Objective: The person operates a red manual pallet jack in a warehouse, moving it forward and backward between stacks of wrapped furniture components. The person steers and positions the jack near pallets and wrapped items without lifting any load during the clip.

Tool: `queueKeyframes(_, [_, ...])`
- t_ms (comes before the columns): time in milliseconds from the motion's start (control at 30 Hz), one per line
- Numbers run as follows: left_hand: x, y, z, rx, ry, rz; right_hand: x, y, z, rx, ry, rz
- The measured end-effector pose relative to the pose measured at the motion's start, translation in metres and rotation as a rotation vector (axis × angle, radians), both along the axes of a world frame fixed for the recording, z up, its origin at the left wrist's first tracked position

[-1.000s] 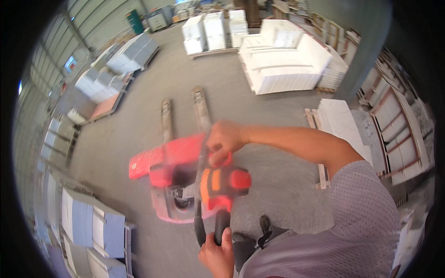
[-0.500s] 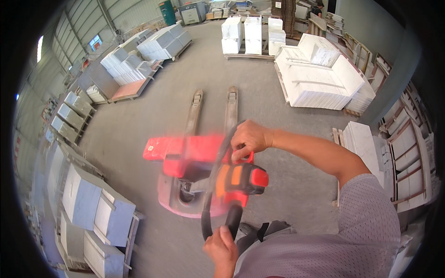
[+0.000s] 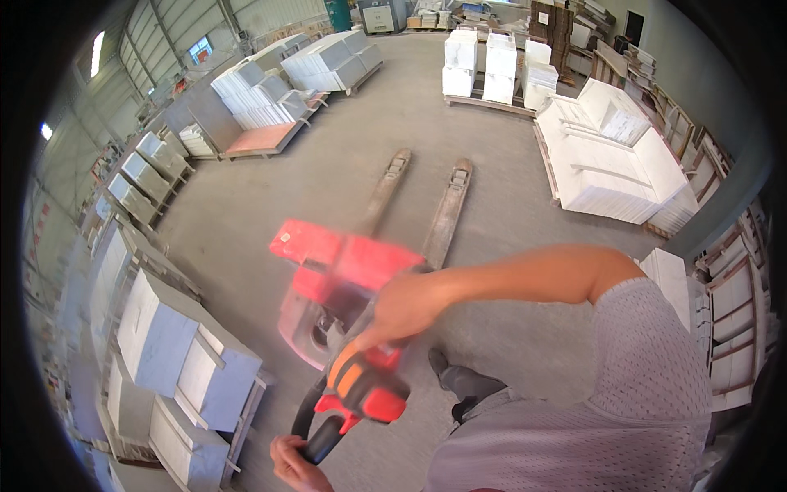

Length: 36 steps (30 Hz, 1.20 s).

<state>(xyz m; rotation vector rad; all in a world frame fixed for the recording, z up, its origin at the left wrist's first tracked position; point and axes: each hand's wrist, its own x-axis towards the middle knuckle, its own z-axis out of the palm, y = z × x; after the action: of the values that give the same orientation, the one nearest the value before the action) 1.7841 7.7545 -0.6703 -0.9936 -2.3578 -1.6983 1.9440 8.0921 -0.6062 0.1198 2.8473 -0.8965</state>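
A red electric pallet truck point(image 3: 357, 254) stands in front of me, blurred in part, with its two forks point(image 3: 447, 215) pointing away from me. Its tiller handle point(image 3: 311, 407) has black loop grips and a head with orange strips and a red end button. At the near end, my left hand point(image 3: 297, 462) is closed round the black grip. My right hand point(image 3: 402, 307) reaches across and lies closed over the far side of the handle; its fingers are partly hidden and smeared by motion.
White stone slabs point(image 3: 611, 168) are stacked on a pallet at the right, and further slab stacks point(image 3: 500, 70) stand at the back. More stacks line the left, the nearest a slab pallet point(image 3: 180, 353). A grey pillar point(image 3: 721, 217) rises at the right. My shoe point(image 3: 438, 361) is beside the truck.
The tiller head has swung left and toward me, both hands moving with it. The forks now slant to the right, and the surroundings have shifted rightward in view.
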Motion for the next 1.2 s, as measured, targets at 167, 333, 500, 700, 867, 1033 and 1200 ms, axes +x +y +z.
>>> queueKeyframes(167, [-0.097, 0.013, -0.012, -0.046, -0.207, 0.294, -0.093, 0.033, 0.022, -0.498, -0.35, 0.157])
queueKeyframes(333, [-0.19, 0.072, -0.005, -0.163, -0.041, 0.323, -0.173, 0.039, 0.002, -0.629, -0.305, 0.179])
queueKeyframes(500, [-0.293, 0.134, -0.003, -0.243, 0.146, 0.283, -0.287, 0.04, -0.02, -0.636, 0.421, 0.773])
queueKeyframes(700, [-0.433, 0.169, -0.009, -0.322, 0.305, 0.297, -0.408, 0.034, -0.045, -0.789, 0.273, 0.72])
queueKeyframes(867, [-0.581, 0.166, -0.026, -0.365, 0.458, 0.281, -0.489, 0.058, -0.052, -1.328, 0.434, 0.575])
queueKeyframes(1033, [-0.711, 0.177, -0.057, -0.419, 0.788, 0.156, -0.533, 0.113, -0.03, -1.144, 0.337, 0.238])
queueKeyframes(1200, [-0.772, 0.258, -0.039, -0.39, 0.118, -0.011, -0.586, 0.154, -0.023, -1.095, 0.252, 0.086])
